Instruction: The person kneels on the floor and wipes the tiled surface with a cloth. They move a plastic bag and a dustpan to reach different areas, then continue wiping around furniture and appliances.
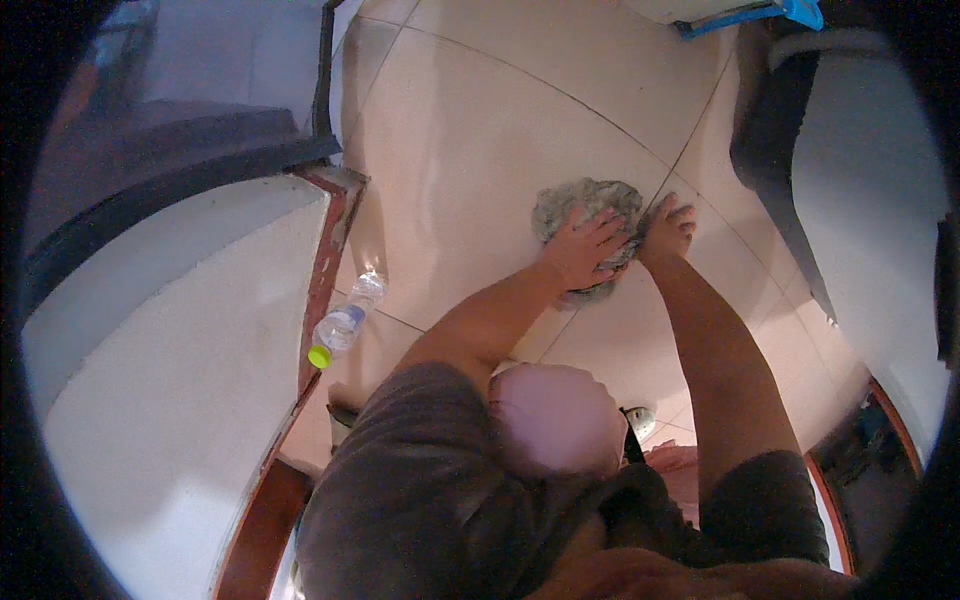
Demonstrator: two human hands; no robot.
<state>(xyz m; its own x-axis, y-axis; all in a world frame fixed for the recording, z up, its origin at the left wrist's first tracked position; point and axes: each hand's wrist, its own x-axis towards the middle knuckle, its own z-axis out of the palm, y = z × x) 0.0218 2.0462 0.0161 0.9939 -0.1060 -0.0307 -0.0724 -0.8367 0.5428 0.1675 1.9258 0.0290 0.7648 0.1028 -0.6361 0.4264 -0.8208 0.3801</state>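
Note:
A bunched grey-green cloth [589,196] lies on the tiled floor in front of me, its surface crumpled. On top of it presses my left hand [589,246], fingers spread. My right hand [669,226] is at the cloth's right edge, with its fingers apart and partly curled over the floor; whether its palm side touches the cloth is hard to tell. Part of the cloth's near edge shows beneath my left hand.
A clear plastic bottle [346,322] with a green cap lies on its side at the left, beside a reddish door frame [324,262]. A pale curved surface [862,172] stands at the right. Something blue [804,12] shows at the top right.

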